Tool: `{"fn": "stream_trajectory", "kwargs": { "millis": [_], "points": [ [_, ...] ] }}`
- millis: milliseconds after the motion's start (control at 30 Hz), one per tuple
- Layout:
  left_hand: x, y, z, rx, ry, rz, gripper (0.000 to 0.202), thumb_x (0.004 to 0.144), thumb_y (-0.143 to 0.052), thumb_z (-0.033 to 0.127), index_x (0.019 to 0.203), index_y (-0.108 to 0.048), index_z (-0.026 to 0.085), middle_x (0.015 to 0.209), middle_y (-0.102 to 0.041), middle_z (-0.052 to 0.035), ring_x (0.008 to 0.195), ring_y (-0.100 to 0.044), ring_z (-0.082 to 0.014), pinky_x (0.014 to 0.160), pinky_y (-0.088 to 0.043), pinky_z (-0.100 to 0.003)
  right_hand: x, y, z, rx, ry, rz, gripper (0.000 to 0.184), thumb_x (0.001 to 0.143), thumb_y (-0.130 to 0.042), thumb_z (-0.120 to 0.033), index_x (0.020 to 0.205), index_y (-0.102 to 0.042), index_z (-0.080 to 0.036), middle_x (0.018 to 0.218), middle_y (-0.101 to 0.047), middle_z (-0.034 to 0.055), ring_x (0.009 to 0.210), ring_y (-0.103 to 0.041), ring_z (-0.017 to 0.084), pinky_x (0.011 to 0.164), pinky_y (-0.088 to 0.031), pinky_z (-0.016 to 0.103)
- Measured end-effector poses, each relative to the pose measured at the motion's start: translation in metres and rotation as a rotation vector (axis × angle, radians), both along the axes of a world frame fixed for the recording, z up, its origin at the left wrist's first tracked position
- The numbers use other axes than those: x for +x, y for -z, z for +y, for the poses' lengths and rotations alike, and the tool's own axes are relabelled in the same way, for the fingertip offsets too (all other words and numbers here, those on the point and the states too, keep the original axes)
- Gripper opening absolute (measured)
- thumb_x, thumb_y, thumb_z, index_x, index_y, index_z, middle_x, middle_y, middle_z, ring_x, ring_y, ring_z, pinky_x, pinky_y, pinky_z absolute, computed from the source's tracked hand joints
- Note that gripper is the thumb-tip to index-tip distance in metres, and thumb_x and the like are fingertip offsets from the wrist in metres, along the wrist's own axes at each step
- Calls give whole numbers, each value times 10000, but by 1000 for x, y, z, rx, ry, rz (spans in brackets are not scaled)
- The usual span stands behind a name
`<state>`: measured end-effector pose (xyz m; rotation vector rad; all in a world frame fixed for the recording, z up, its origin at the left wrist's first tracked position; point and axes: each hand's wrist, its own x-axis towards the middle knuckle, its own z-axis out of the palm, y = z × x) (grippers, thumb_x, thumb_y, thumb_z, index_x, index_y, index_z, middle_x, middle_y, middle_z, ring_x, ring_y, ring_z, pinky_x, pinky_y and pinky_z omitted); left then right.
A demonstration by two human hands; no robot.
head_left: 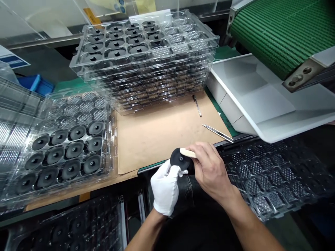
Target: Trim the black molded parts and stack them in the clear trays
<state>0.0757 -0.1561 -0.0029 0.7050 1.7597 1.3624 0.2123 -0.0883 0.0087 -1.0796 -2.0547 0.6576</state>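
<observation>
My left hand (165,188), in a white glove, grips a round black disc part (180,159) with a central hole at the middle of the view. My bare right hand (210,167) pinches a pale cream stick (187,152), whose tip lies across the disc's upper face. Part of the disc is hidden by my fingers. Just behind both hands lies a brown cardboard sheet (162,136), with metal tweezers (217,133) and a slim pen (197,105) on it.
A tall stack of clear plastic trays (146,75) holding black parts stands ahead. To the left, a clear tray (111,146) holds rows of black discs. A white chute (261,101) sits beneath a green conveyor belt (282,31) at upper right. A clear dimpled tray (272,177) lies at right.
</observation>
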Motion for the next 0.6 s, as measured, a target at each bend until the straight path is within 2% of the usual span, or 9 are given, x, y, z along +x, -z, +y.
{"fn": "stream_trajectory", "kwargs": {
  "millis": [267,400,600],
  "points": [
    [1,6,9,61,-88,29,182,888,-662,314,801,-725,168,709,-663,11,680,-575,-144,671,-490,-228,4,-2,-17,-66,40,38,302,973,-453,-82,1200,-613,-204,1098,-636,102,1042,-596,237,932,-521,420],
    [1,7,14,61,-124,67,166,873,-673,313,828,-741,168,757,-682,5,712,-583,-147,689,-496,-221,-6,-1,-32,-91,65,117,269,981,-476,-99,1187,-617,-201,1099,-641,105,1055,-608,229,943,-533,406],
    [-1,9,12,35,-92,55,163,891,-671,336,908,-758,198,858,-709,3,774,-591,-148,719,-494,-214,-13,0,-40,-86,64,163,277,967,-493,-65,1182,-627,-177,1088,-641,106,1050,-607,211,952,-541,382]
  ]
}}
